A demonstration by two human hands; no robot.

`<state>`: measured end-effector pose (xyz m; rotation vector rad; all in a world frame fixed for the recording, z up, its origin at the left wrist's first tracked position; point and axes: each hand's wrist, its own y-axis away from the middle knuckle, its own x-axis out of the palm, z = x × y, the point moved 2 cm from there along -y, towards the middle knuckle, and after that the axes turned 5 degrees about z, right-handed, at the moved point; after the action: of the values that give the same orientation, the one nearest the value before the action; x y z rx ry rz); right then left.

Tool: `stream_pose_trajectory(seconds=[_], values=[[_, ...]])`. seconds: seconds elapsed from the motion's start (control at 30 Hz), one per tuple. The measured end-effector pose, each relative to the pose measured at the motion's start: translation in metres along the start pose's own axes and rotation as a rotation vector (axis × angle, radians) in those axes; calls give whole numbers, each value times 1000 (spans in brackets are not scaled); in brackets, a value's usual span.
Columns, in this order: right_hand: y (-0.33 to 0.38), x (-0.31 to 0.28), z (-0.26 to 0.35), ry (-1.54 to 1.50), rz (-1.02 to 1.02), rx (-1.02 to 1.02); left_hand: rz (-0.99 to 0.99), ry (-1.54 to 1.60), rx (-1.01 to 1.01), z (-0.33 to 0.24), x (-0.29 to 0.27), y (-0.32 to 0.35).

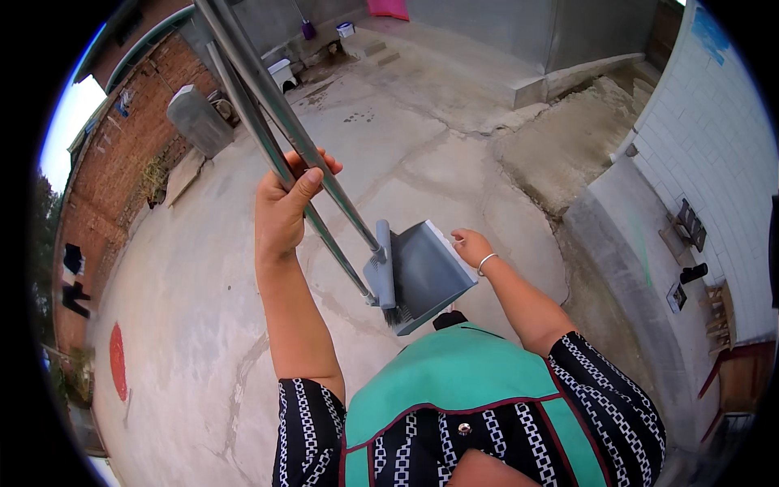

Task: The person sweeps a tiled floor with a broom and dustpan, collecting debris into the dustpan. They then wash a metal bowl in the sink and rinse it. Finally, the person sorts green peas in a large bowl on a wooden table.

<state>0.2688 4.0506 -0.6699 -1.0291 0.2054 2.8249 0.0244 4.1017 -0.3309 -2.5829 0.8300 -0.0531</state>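
Observation:
My left hand (284,207) is wrapped round two long metal handles, one of a broom (385,264) and one of a dustpan (430,272). Both tools are held up off the ground, their handles slanting to the upper left. The grey broom head rests against the dustpan's open tray, dark bristles showing at its lower end. Along the tray's right edge runs a pale lip. Beside that lip is my right hand (472,247), fingers curled and closed, a bracelet on its wrist. Whatever lies between those fingertips is too small to make out.
Cracked concrete ground (203,284) spreads around me, with a red patch (118,361) on the left. A brick wall (105,178) and a grey slab-like object (199,122) stand farther left. A raised ledge (641,243) runs along the white wall on the right, near a small stool (686,227).

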Motion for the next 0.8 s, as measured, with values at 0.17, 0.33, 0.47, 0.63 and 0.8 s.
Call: stream_pose_trajectory(seconds=[0.17,0.33,0.47,0.63,0.8], values=[[-190,-94,178,-720,16,-415,3,-60,-87,88,-40,-156],[-306,-169,267,-980,160,-676,-19,-66,-161,181,-71,-259],[-407,-189,266,-911,265,-698,0,-109,-166,256,-105,-346],[-586,-202,257,-662,-67,-594,-57,-106,-129,332,-175,-513],[-718,-224,205,-459,-193,-386,-282,-89,-55,376,-246,-648]])
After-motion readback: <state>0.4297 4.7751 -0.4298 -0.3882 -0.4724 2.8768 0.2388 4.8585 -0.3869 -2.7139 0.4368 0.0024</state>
